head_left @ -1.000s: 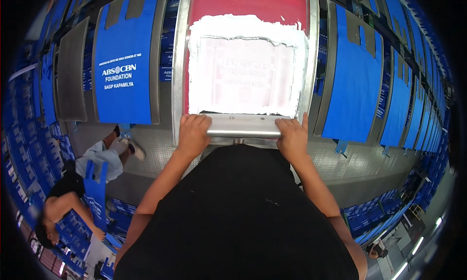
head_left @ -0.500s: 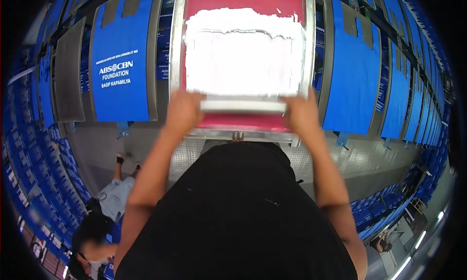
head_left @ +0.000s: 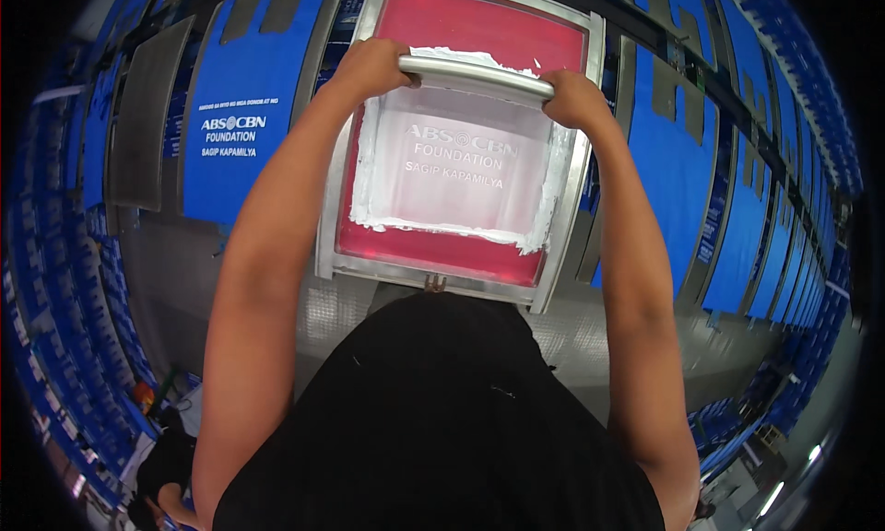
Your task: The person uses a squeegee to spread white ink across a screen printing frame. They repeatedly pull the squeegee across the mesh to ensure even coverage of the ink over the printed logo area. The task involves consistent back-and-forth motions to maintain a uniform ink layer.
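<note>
2 hands on 1 metal bar: left hand (head_left: 373, 67) and right hand (head_left: 573, 98) each wrapped tight round one end of squeegee (head_left: 475, 75), no slack in fingers. Squeegee sits near far edge of printing screen (head_left: 461, 176), white ink spread below it. I judge: keep bar level, pressure even both ends, 1 steady stroke. Blue bags (head_left: 241, 116) hang either side.

Screen-printing workshop, framed printing screen (head_left: 461, 162) with white ink, rows of blue bags (head_left: 244, 116) on pallets
</note>
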Demonstrator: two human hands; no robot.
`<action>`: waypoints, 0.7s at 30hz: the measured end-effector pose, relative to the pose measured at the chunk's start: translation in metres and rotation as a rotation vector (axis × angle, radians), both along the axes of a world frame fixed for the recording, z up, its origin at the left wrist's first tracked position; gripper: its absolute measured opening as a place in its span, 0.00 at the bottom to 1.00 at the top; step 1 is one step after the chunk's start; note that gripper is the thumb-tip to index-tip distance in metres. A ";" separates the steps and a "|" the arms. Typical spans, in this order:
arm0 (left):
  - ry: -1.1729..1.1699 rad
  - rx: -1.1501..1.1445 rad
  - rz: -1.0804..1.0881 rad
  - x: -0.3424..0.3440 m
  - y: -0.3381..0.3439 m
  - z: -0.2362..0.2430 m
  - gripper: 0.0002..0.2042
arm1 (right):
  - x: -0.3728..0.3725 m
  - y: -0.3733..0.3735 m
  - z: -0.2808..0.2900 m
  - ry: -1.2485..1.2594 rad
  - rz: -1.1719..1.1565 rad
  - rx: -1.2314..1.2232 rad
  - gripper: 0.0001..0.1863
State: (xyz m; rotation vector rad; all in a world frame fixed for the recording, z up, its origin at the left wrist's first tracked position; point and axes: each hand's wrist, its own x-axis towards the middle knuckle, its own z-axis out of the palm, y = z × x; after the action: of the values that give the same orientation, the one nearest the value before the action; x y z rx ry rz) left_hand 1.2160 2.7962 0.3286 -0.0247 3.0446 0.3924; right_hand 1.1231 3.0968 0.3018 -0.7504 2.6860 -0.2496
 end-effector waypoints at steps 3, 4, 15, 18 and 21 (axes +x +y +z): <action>0.573 -0.111 0.008 0.023 0.000 0.018 0.21 | -0.015 0.001 0.034 -0.037 -0.015 -0.032 0.25; 0.757 -0.133 0.051 0.045 0.018 0.044 0.20 | -0.025 0.008 0.037 -0.023 -0.009 -0.036 0.25; -0.845 1.323 0.472 0.358 0.132 -0.117 0.20 | -0.024 -0.048 0.018 -0.128 0.111 -0.024 0.29; -0.756 1.330 0.299 0.360 0.128 -0.123 0.19 | -0.032 -0.054 -0.005 0.031 0.153 -0.035 0.28; -0.732 1.410 0.267 0.357 0.128 -0.112 0.19 | -0.014 -0.051 0.002 0.046 0.109 -0.017 0.28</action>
State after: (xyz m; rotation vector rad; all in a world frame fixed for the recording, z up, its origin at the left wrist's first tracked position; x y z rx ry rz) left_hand 1.5732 2.9240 0.2165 -0.3731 1.5453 1.8634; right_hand 1.1092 3.0455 0.3042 -0.9154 2.6781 -0.2309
